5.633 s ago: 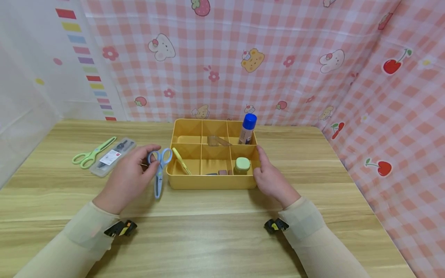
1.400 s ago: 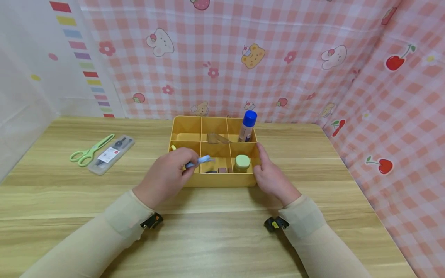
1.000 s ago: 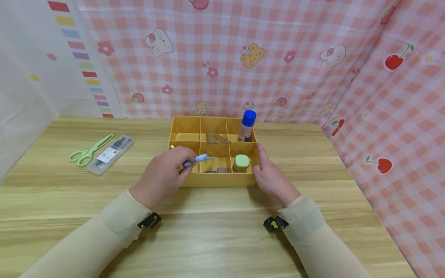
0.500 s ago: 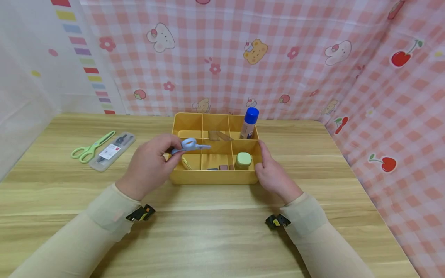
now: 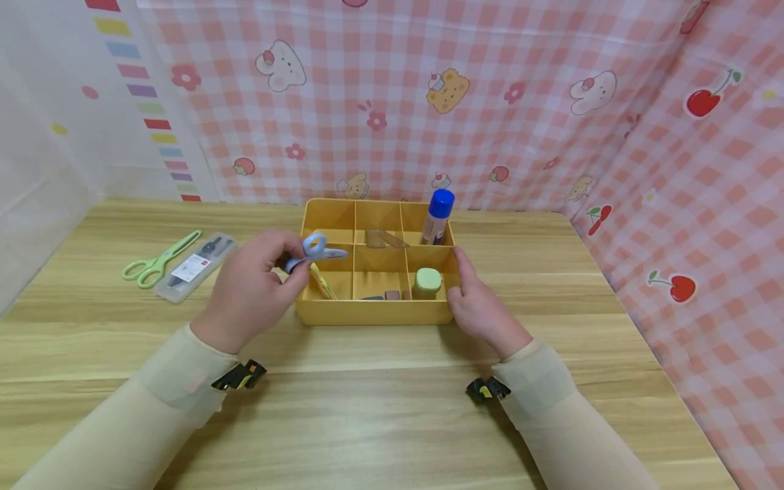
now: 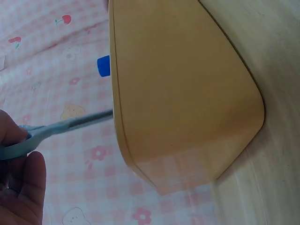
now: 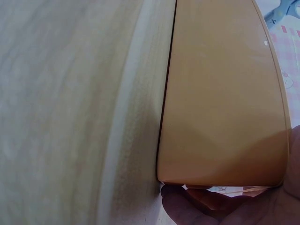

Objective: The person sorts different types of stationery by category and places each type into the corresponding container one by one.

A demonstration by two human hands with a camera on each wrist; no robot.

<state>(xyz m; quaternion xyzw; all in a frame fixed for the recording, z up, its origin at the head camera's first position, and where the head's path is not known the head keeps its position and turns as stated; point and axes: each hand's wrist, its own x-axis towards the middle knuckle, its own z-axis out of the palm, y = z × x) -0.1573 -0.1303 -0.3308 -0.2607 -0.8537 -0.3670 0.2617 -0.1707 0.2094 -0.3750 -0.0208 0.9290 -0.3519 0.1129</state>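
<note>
My left hand [image 5: 251,286] pinches a pair of light-blue scissors [image 5: 316,248] by the handles, with the blades pointing right over the yellow organizer box's front left compartment. The left wrist view shows the scissors [image 6: 61,127] above the box rim. My right hand [image 5: 480,306] rests against the right side of the organizer box [image 5: 373,313], index finger straight along its wall. In the right wrist view, fingers [image 7: 187,206] lie along that side wall. A slim yellow tool [image 5: 322,281] leans in the front left compartment, partly hidden by my left hand.
In the box stand a blue-capped glue stick [image 5: 437,218], a green-lidded jar [image 5: 427,283] and a brown piece [image 5: 382,238]; small dark pieces [image 5: 392,295] lie front middle. Green scissors [image 5: 160,260] and a clear compass case [image 5: 194,267] lie on the table to the left.
The blue scissors went from left of the box to over its front left compartments, then rose and shifted back left with my left hand. My right hand stays against the box.
</note>
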